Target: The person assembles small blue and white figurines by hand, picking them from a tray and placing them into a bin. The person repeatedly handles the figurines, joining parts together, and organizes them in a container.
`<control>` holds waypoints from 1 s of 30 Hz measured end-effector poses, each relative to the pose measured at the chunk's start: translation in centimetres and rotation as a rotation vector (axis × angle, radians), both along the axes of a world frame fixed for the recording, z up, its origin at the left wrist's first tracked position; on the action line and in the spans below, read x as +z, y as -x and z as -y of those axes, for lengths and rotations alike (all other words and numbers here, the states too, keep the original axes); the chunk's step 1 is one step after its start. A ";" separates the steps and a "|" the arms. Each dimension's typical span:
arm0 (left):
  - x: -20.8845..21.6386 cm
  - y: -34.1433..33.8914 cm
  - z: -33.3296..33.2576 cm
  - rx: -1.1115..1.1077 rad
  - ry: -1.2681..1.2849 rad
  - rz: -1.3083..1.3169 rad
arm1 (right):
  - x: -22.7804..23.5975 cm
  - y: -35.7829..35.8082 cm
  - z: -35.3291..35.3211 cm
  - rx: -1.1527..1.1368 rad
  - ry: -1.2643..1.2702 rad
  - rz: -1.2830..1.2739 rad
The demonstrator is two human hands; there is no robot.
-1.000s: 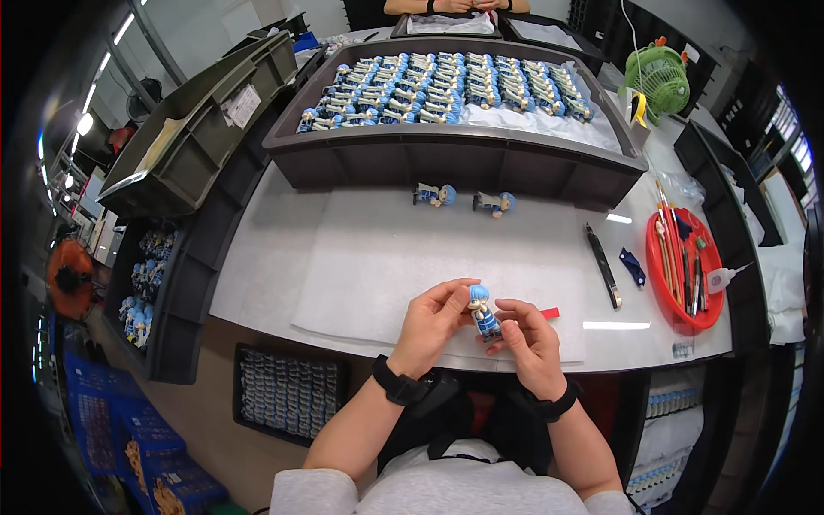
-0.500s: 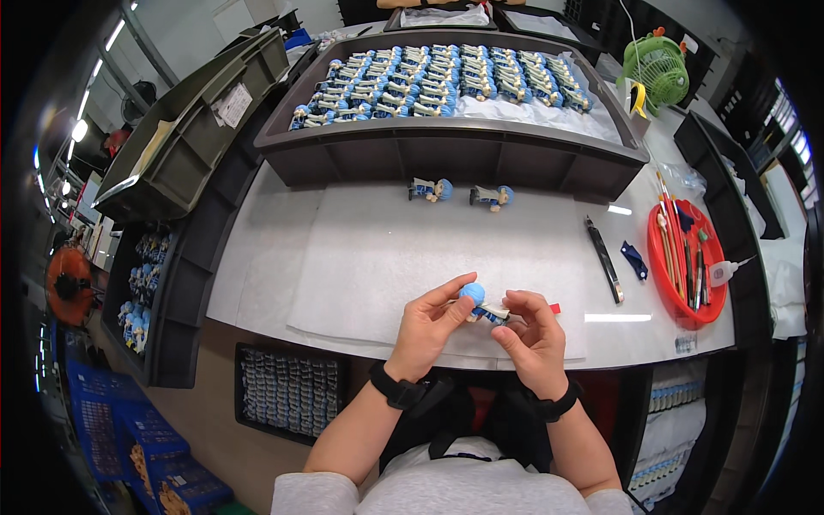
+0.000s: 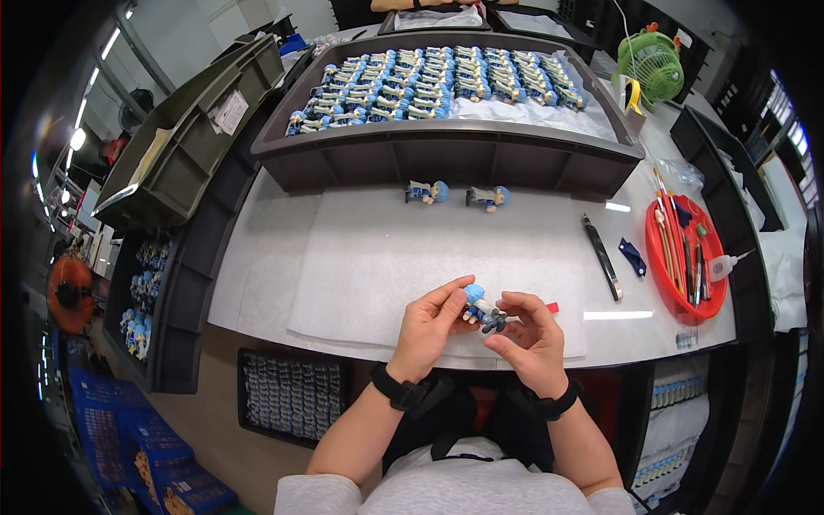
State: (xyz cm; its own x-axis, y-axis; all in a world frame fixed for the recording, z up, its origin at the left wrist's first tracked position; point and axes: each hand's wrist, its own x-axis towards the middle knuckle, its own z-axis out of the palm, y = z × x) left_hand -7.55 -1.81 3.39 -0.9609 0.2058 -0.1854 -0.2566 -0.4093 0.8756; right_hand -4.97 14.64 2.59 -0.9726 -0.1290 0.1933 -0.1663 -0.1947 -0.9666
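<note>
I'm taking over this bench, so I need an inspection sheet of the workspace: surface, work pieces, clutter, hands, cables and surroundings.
Surface: white table with a pale sheet on it.
Job's things: blue-haired figurine in hand; two more figurines lying before a dark grey crate of similar ones.
Clutter: black pen-shaped tool, dark-blue item, red strip, red tray of brushes.
Hands: left hand holds the figurine at its head end; right hand has its fingers curled near the feet, contact unclear.
Cables: white cable near a green fan.
Surroundings: orange fan and blue baskets at left.
</note>
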 end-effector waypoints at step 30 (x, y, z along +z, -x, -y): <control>-0.9 -0.2 1.2 -0.071 -0.170 -0.155 | 0.4 -0.2 0.6 0.007 0.026 0.088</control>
State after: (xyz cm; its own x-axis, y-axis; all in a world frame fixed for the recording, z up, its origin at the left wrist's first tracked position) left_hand -7.39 -2.98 2.48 -0.9572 0.2894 0.0064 -0.1578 -0.5400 0.8267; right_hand -4.78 14.06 3.00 -0.9850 -0.1321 0.1108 -0.0798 -0.2204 -0.9721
